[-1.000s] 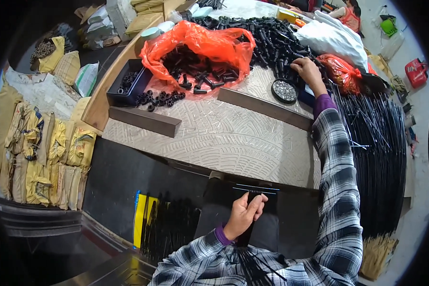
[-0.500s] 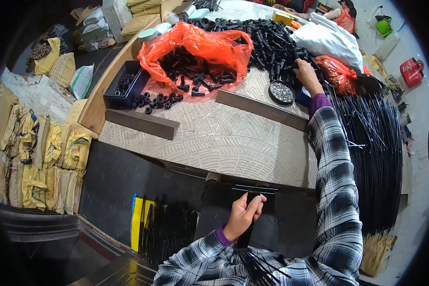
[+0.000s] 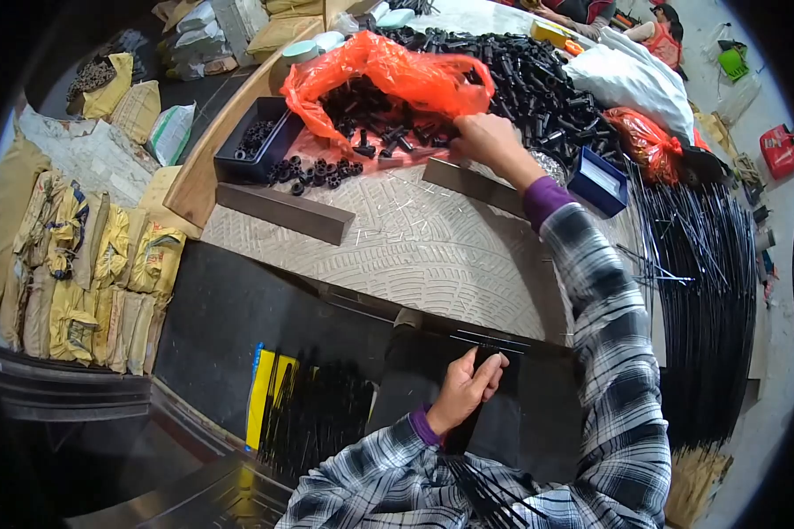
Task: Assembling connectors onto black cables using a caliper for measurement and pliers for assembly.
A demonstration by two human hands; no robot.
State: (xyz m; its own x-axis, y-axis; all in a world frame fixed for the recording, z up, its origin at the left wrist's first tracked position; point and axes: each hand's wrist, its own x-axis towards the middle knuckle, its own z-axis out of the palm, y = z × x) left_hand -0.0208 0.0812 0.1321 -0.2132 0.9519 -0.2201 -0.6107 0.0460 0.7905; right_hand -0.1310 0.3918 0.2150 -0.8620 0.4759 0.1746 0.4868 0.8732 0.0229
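My left hand (image 3: 469, 388) is closed around the upper ends of several thin black rods (image 3: 490, 494) that run down across my lap. Thin silvery pins (image 3: 494, 342) stick out crosswise just beyond its fingertips. Over the table, my right hand (image 3: 492, 145) is at the near right edge of a crumpled orange-red plastic bag (image 3: 379, 57). Its fingertips point down among short black tubular parts (image 3: 397, 141) and are hidden, so a hold cannot be made out. A round dish of small silvery pieces (image 3: 551, 167) lies partly behind my right wrist.
Two brown bars (image 3: 282, 212) lie on the patterned tabletop (image 3: 415, 264), with scattered pins. A dark blue bin (image 3: 254, 145) holds black rings. An open blue box (image 3: 600, 181) stands right. Long black rods (image 3: 706, 300) are piled beyond my right sleeve. A person (image 3: 662, 37) sits at the back.
My right hand has moved left from the black pile beside the round dish to the bag's edge. The blue box has come into fuller sight. My left hand keeps its hold.
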